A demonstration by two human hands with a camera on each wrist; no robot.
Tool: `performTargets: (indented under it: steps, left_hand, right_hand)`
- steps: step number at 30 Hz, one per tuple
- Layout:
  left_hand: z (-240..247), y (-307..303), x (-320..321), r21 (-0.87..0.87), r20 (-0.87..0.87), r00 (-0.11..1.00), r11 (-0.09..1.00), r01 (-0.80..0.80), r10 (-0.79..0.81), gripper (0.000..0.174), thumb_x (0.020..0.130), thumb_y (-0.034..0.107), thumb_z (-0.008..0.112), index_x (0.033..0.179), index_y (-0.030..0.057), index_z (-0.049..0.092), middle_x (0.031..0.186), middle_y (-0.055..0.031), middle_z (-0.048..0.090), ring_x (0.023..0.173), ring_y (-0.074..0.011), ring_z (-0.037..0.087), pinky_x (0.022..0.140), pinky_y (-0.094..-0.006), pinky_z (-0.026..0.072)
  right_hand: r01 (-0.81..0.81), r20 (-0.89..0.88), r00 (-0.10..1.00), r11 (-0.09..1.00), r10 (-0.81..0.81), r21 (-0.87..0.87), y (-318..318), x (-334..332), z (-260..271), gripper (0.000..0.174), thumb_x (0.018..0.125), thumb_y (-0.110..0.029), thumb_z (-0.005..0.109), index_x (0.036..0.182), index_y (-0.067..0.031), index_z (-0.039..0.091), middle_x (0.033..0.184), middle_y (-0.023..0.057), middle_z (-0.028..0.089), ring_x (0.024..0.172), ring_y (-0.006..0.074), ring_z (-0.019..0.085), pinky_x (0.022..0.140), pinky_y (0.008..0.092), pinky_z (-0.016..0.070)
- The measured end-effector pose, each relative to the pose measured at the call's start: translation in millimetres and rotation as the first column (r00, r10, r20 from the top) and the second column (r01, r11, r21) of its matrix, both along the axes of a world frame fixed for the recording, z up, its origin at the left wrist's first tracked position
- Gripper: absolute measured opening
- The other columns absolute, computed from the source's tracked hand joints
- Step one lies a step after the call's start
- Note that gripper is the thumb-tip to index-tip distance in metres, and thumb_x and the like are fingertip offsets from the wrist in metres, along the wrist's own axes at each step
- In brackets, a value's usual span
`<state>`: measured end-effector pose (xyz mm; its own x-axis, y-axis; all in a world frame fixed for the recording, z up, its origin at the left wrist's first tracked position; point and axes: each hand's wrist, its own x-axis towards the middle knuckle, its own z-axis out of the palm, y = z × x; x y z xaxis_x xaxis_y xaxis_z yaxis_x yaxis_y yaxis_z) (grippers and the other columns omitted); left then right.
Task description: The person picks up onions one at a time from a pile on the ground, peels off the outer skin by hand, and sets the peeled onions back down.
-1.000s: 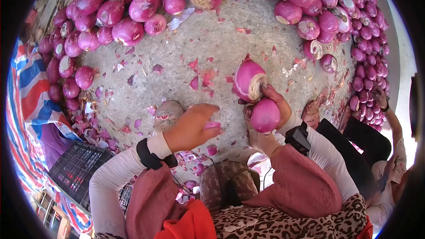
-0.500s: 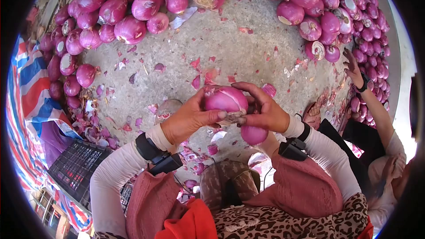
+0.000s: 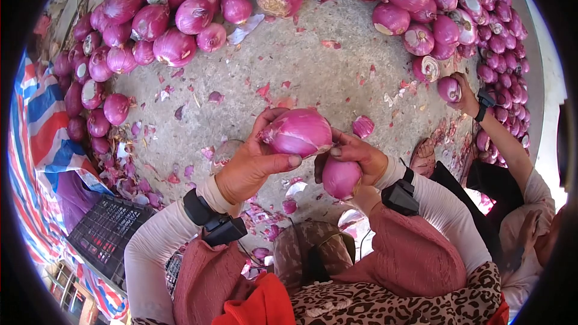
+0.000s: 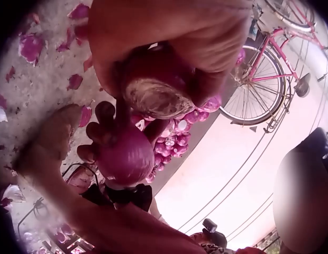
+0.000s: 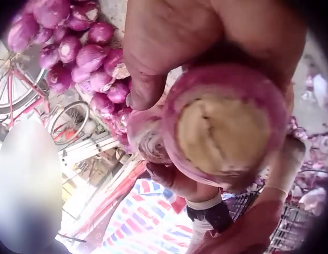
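Observation:
My left hand (image 3: 245,167) grips a large purple onion (image 3: 299,133), thumb along its near side. The pale, rough root end of that onion (image 4: 156,98) faces the camera in the left wrist view. Just to the right, my right hand (image 3: 368,159) holds a smaller purple onion (image 3: 342,178) low in its fingers, and its fingertips reach the side of the large onion. In the right wrist view the smaller onion (image 5: 225,129) shows a flat, yellowish end with a dark crack. Part of my right fingers is hidden behind the onions.
Onions (image 3: 174,45) are heaped in an arc along the far side, with more at the right (image 3: 500,78). Peel scraps (image 3: 263,90) litter the concrete floor (image 3: 241,78). Another person's hand (image 3: 465,96) grips an onion (image 3: 448,89). A black crate (image 3: 108,232) stands at the left.
The right hand held both onions a second ago, with the left hand apart. The left hand came across and took the large onion. The other person's hand has taken hold of an onion.

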<state>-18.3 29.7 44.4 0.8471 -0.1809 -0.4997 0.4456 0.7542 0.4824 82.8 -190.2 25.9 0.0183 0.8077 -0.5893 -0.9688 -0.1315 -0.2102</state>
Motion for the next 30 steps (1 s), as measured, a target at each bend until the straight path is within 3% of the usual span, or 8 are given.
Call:
performTargets:
  steps: [4, 7, 10, 13, 16, 22, 25, 30]
  left_hand:
    - [-3.6, -1.6, -2.4, -0.079, -0.075, 0.997, 0.996, -0.035, 0.029, 0.077, 0.078, 0.001, 0.072, 0.14, 0.0148, 0.029, 0.14, -0.0019, 0.037, 0.124, -0.016, 0.041, 0.097, -0.0298, 0.0419]
    - [-6.3, -8.1, -2.6, -0.02, -0.007, 0.996, 0.995, -0.094, 0.094, 0.073, 0.08, 0.006, 0.072, 0.138, 0.0139, 0.03, 0.136, -0.0028, 0.04, 0.123, -0.0165, 0.042, 0.097, -0.0314, 0.0415]
    - [0.6, -7.9, -3.1, 0.016, -0.052, 0.999, 1.0, -0.016, 0.016, 0.07, 0.081, 0.011, 0.073, 0.137, 0.0116, 0.031, 0.132, -0.0043, 0.043, 0.119, -0.0171, 0.044, 0.096, -0.0325, 0.0417]
    - [-0.4, -3.2, -1.5, 0.098, -0.103, 0.994, 0.994, 0.045, -0.035, 0.069, 0.078, 0.015, 0.077, 0.134, 0.0093, 0.035, 0.127, -0.0069, 0.046, 0.115, -0.0176, 0.047, 0.094, -0.0317, 0.043]
    - [-5.0, 7.1, -0.9, 0.161, -0.128, 0.982, 0.974, 0.158, -0.138, 0.068, 0.077, 0.016, 0.077, 0.131, 0.0067, 0.038, 0.124, -0.0072, 0.048, 0.116, -0.018, 0.048, 0.101, -0.0331, 0.0381]
    - [7.2, 8.8, 6.5, 0.509, 0.018, 0.965, 0.833, 0.218, -0.263, 0.074, 0.07, 0.018, 0.083, 0.129, 0.0033, 0.041, 0.114, -0.0104, 0.054, 0.103, -0.0202, 0.056, 0.091, -0.0328, 0.0457]
    - [3.5, 11.0, 7.9, 0.474, 0.051, 0.939, 0.836, 0.276, -0.339, 0.077, 0.072, 0.016, 0.082, 0.132, 0.0035, 0.037, 0.114, -0.0104, 0.054, 0.103, -0.02, 0.056, 0.091, -0.0325, 0.0462]
    - [-4.7, 8.6, -1.1, 0.197, -0.139, 0.973, 0.958, 0.207, -0.182, 0.073, 0.077, 0.014, 0.077, 0.133, 0.0045, 0.032, 0.116, -0.0108, 0.053, 0.105, -0.0184, 0.056, 0.089, -0.0301, 0.048]
  right_hand:
    - [-0.22, 0.409, 0.891, 0.976, 0.2, 0.002, 9.1, 4.7, 7.0, 0.075, 0.085, -0.014, 0.065, 0.145, -0.0071, 0.02, 0.123, 0.0117, 0.053, 0.109, 0.0204, 0.056, 0.096, 0.0341, 0.0427]
    - [-0.062, 0.33, 0.942, 0.998, 0.053, 0.016, 15.3, -7.0, 5.6, 0.076, 0.084, -0.011, 0.067, 0.145, -0.0079, 0.021, 0.126, 0.0096, 0.051, 0.113, 0.0191, 0.052, 0.101, 0.0344, 0.0378]
    - [0.067, 0.293, 0.955, 0.996, -0.046, -0.064, 15.7, -10.8, 2.9, 0.078, 0.083, -0.009, 0.068, 0.145, -0.0084, 0.021, 0.128, 0.0082, 0.049, 0.112, 0.0184, 0.053, 0.1, 0.0336, 0.0394]
    - [0.037, 0.216, 0.976, 0.999, -0.033, -0.011, 9.9, -6.4, 3.0, 0.075, 0.084, -0.01, 0.068, 0.144, -0.0073, 0.024, 0.126, 0.0078, 0.051, 0.112, 0.0173, 0.053, 0.099, 0.0324, 0.0404]
    - [0.011, 0.296, 0.955, 0.998, 0.01, -0.07, 9.2, 0.7, 5.9, 0.07, 0.083, -0.011, 0.069, 0.141, -0.005, 0.03, 0.124, 0.0079, 0.053, 0.112, 0.0162, 0.053, 0.098, 0.0312, 0.041]
    - [-0.177, 0.499, 0.84, 0.977, 0.215, -0.123, 7.7, 16.5, 15.7, 0.064, 0.083, -0.016, 0.071, 0.136, -0.0016, 0.037, 0.122, 0.0088, 0.055, 0.113, 0.0158, 0.052, 0.098, 0.0312, 0.0403]
    - [-0.244, 0.622, 0.739, 0.963, 0.259, -0.111, 5.7, 19.2, 17.6, 0.065, 0.083, -0.018, 0.071, 0.136, -0.0007, 0.038, 0.12, 0.0093, 0.055, 0.111, 0.0165, 0.052, 0.098, 0.0313, 0.0402]
    - [-0.197, 0.483, 0.85, 0.978, 0.208, -0.073, 3.6, 14.9, 17.8, 0.074, 0.082, -0.019, 0.071, 0.14, -0.0007, 0.029, 0.119, 0.0124, 0.055, 0.111, 0.0189, 0.052, 0.097, 0.0324, 0.0407]
